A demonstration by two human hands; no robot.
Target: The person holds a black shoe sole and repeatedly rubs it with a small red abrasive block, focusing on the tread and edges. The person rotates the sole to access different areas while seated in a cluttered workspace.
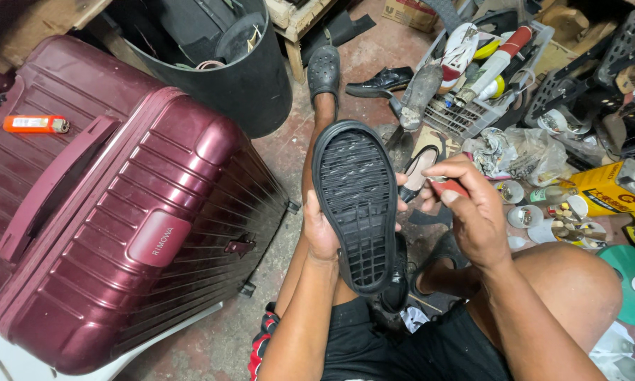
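My left hand [322, 229] grips a black shoe [356, 201] from behind, its ribbed rubber sole turned up toward me with pale scuffs across the front half. My right hand [470, 208] is closed on a small red-handled tool [450, 185] just right of the sole's edge, the tool's tip hidden by my fingers. I sit on the floor with my left leg stretched out, a black clog [324, 70] on that foot.
A large maroon hard-shell suitcase [112, 212] lies at the left with an orange lighter [35, 124] on it. A black tub [225, 63] stands behind. A wire basket [487, 70] of tools and tubes, small lids [525, 215], a yellow box [610, 190] and loose shoes crowd the right.
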